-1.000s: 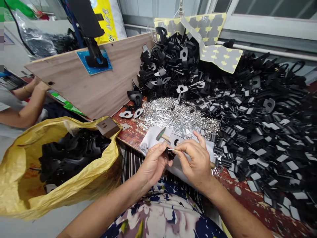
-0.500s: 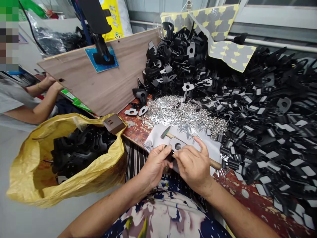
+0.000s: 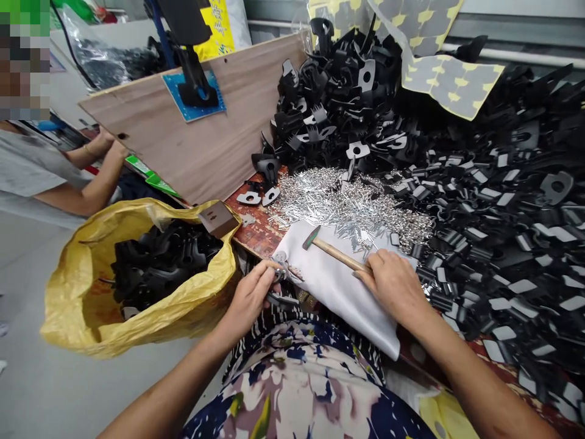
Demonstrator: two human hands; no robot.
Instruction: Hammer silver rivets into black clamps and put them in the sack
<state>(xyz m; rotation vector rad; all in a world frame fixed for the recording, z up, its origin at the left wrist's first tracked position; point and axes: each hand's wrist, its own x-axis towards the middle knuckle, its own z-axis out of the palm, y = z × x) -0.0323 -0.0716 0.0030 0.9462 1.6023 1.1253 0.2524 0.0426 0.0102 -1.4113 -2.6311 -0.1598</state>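
Observation:
My right hand (image 3: pixel 393 285) is closed around the wooden handle of a hammer (image 3: pixel 342 255). The hammer's dark head points up and left over a pale grey sheet (image 3: pixel 338 289). Near the sheet's left corner, my left hand (image 3: pixel 252 289) pinches a black plastic part (image 3: pixel 284 300) low at the table edge, its fingers partly hiding it. A small round metal piece (image 3: pixel 280 258) is by the left fingertips. Behind the hammer spreads a heap of silvery metal pins (image 3: pixel 338 198).
Black plastic parts (image 3: pixel 493 244) pile up along the right and back. A wooden board (image 3: pixel 205 140) stands at back left. A yellow sack (image 3: pixel 68 305) of black parts is at left, a brown block (image 3: pixel 218 221) on its rim. Another person's arms (image 3: pixel 98 174) show at far left.
My hands have moved apart from working together on a black part. My left hand went left with the part; my right hand has taken hold of the hammer handle.

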